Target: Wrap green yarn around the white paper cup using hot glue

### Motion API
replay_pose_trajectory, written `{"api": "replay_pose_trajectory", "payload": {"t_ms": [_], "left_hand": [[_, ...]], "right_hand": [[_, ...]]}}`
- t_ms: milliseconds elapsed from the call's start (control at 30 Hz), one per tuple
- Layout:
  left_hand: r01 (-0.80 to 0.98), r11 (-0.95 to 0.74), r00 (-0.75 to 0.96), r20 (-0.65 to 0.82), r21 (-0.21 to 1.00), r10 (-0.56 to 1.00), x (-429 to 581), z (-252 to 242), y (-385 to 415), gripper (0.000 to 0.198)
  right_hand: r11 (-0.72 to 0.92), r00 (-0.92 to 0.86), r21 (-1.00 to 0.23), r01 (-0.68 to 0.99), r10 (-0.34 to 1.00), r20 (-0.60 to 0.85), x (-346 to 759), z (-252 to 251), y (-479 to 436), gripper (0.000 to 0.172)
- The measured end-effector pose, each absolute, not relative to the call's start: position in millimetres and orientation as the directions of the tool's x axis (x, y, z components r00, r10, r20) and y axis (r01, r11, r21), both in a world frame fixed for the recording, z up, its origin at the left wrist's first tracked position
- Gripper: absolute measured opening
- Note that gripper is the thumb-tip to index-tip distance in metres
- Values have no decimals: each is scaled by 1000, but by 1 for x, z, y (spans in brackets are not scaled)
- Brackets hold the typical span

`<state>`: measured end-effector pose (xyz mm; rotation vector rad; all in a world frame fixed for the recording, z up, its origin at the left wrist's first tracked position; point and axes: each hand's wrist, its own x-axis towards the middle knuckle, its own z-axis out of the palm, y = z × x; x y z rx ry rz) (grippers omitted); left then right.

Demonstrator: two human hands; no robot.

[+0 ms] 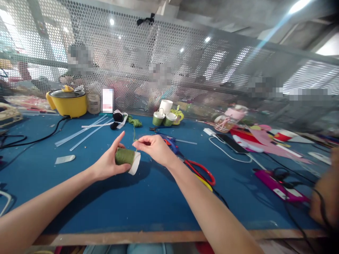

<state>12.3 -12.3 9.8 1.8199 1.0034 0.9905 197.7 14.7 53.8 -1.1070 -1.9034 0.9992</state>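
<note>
My left hand (pixel 104 163) is wrapped round a small white paper cup (pixel 135 164), tilted on its side with the white part to the right. Green yarn (pixel 124 156) covers most of the cup's wall. At the cup's right end, my right hand (pixel 156 149) pinches the loose strand between thumb and fingers. From there the strand leads back to a bundle of green yarn (pixel 136 122) lying on the blue table (pixel 156 201). Beyond the right hand stand two green-wrapped cups (pixel 158 119) and a plain white cup (pixel 166 106).
A blue glue gun (pixel 171 144) and red-handled scissors (pixel 202 171) lie right of my hands. Clear glue sticks (pixel 84 132) lie at left, near a yellow electric pot (pixel 69 102). A purple power strip (pixel 279 187) with cables, a phone (pixel 232 143) and pink sheets (pixel 275 143) occupy the right.
</note>
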Motion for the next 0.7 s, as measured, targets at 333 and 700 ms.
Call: {"api": "replay_pose_trajectory", "payload": {"t_ms": [333, 700], "left_hand": [[309, -383, 424, 235, 870, 875, 13, 15, -16, 63], [342, -596, 459, 424, 726, 781, 12, 18, -19, 37]], "right_hand": [[417, -360, -788, 453, 894, 267, 199, 48, 20, 26], [379, -338, -804, 457, 911, 238, 198, 46, 22, 36]]}}
